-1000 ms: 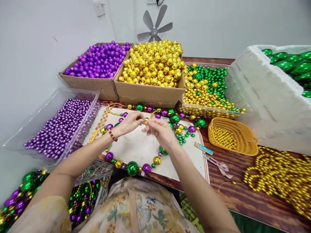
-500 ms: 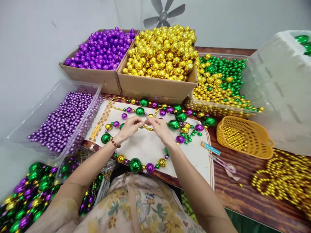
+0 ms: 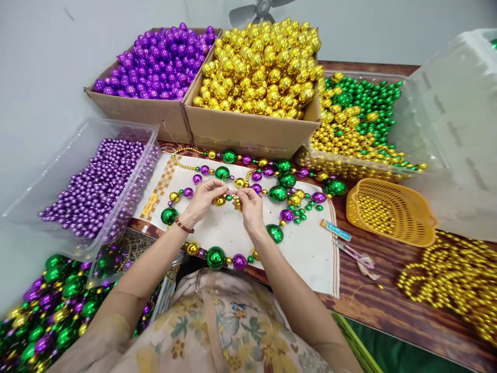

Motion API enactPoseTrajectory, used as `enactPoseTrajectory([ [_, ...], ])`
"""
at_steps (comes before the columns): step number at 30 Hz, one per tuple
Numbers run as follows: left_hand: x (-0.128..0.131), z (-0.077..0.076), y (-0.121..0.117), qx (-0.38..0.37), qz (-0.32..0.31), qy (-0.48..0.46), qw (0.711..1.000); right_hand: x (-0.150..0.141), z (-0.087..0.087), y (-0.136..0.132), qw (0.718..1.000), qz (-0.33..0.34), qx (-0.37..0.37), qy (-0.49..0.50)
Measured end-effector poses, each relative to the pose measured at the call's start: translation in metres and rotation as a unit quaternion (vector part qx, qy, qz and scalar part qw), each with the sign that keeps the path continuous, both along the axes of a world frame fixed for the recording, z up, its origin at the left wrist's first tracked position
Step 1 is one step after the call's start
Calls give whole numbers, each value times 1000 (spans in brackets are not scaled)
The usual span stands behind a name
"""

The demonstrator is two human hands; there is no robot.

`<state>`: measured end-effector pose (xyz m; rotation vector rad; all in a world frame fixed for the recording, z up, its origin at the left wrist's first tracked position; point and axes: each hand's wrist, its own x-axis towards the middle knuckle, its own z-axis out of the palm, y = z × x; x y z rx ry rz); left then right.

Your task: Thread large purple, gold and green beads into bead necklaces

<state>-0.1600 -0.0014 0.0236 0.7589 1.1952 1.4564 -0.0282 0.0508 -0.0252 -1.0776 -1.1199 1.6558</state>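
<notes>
Right forearm [image 3: 284,274] now shifted off the large green bead [image 3: 275,233], your left hand [image 3: 202,201], right hand [image 3: 252,208] pinched closed, on what unclear.

Beaded strand [image 3: 216,257] — green, purple, gold — lies looped.

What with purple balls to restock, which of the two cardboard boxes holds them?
The left cardboard box: it holds shiny purple balls, whereas the right cardboard box holds gold balls.
</notes>
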Motion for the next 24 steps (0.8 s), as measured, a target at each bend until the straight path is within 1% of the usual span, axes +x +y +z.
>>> enactPoseTrajectory([
  [2,-4,1,3,-10,-19,-20,1000,1,3,-1,1000,-2,0,1],
  [4,-9,1,6,-38,-47,-11,998,4,10,0,1000,-8,25,1],
  [5,-11,1,8,-54,-64,1,997,5,14,2,998,-8,58,-5],
  [7,-15,0,11,-69,-93,21,993,7,23,8,988,6,155,-28],
  [9,-18,-1,15,-62,-112,25,991,6,31,18,964,39,257,-61],
  [11,-19,-1,17,-50,-127,22,990,2,37,30,934,81,335,-89],
  [13,-19,1,19,-45,-138,26,989,-5,41,40,905,122,391,-115],
  [14,-19,2,19,-43,-141,29,989,-9,42,44,894,142,407,-127],
  [15,-18,3,19,-42,-140,31,989,-11,42,47,888,157,409,-140],
  [16,-18,4,19,-41,-138,31,989,-13,43,49,890,171,395,-153],
  [18,-19,5,17,-35,-126,30,991,-11,43,52,906,211,323,-173],
  [19,-19,5,16,-30,-118,29,992,-8,44,53,913,245,278,-170],
  [21,-20,5,14,-23,-111,27,993,1,44,55,914,323,207,-134],
  [22,-20,5,14,-20,-110,26,993,7,45,56,908,355,192,-110],
  [23,-21,5,13,-20,-110,27,993,12,46,58,904,373,190,-91],
  [24,-21,6,14,-24,-112,29,993,17,48,58,901,375,199,-86],
])
